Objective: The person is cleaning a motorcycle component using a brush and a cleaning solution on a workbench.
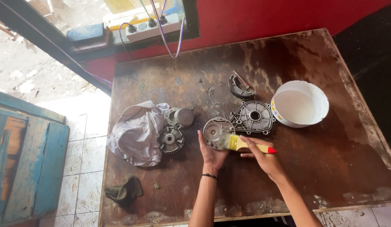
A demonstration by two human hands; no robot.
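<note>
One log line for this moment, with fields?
left hand: steadies round metal part | right hand: holds paintbrush on it | white bowl: nearby

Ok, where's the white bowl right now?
The white bowl sits on the table's far right, just right of the spoked cover.
</note>
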